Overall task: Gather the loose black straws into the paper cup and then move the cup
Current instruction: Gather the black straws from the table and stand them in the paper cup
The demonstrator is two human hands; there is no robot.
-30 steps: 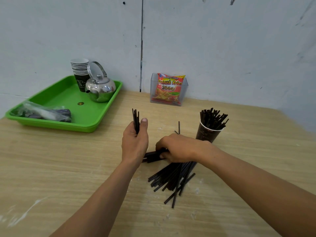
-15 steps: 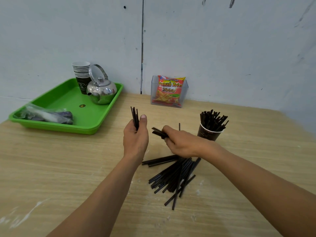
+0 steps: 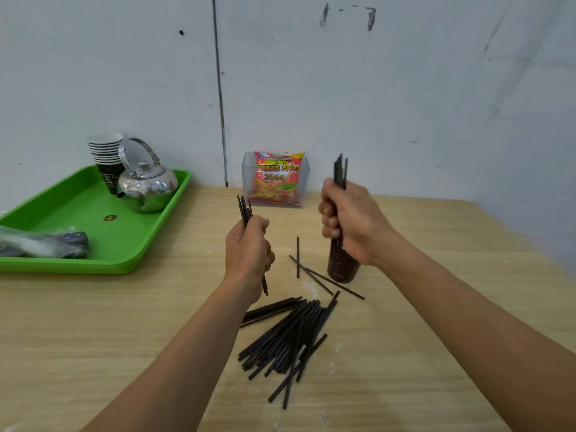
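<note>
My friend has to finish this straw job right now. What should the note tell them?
Left hand: closed on a small bundle of straws, held upright.
Right hand: closed on another bunch of black straws, right above the paper cup.
Cup stands on the table, just right of centre.
Done: some straws are picked up.
Left: put both bunches in the cup, gather the big pile and the few strays beside the cup, then move the cup.
</note>
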